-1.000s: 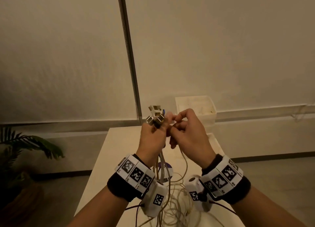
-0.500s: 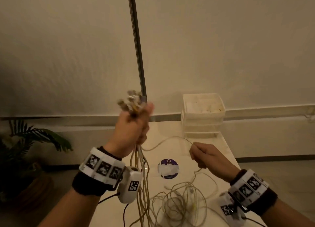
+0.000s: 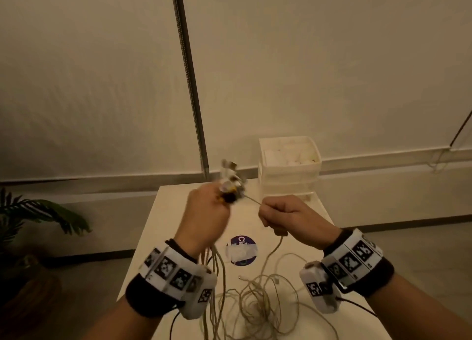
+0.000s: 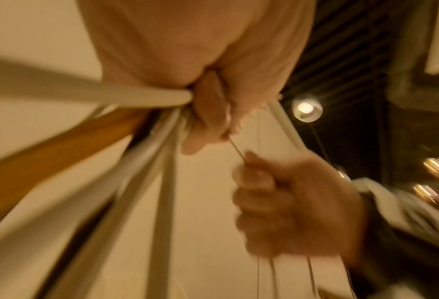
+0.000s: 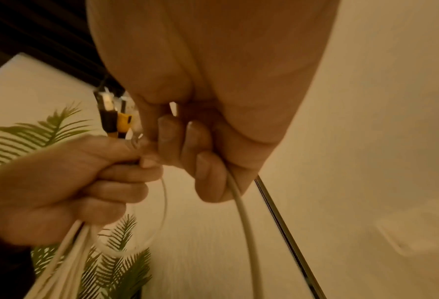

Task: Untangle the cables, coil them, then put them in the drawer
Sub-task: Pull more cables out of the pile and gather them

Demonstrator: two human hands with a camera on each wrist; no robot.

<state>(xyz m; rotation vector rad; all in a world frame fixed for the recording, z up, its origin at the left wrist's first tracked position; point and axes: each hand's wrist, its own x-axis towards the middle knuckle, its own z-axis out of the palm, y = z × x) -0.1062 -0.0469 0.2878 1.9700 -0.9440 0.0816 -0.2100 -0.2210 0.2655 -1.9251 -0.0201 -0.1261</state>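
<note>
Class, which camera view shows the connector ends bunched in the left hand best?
The right wrist view: the connector ends stand sharp above the left hand, black and yellow. The head view blurs them; the left wrist view hides them.

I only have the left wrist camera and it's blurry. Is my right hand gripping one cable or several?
Observer: One. In the right wrist view the right hand has its fingers curled round a single white cable.
Operator: What sticks out above my left hand?
Observer: The left hand holds a bunch of connector ends upright, one black and yellow.
Operator: Where's the rest of the cabling?
Observer: A loose tangle lies on the white table.
Operator: And the drawer?
Observer: A white drawer unit stands at the table's far edge.
</note>
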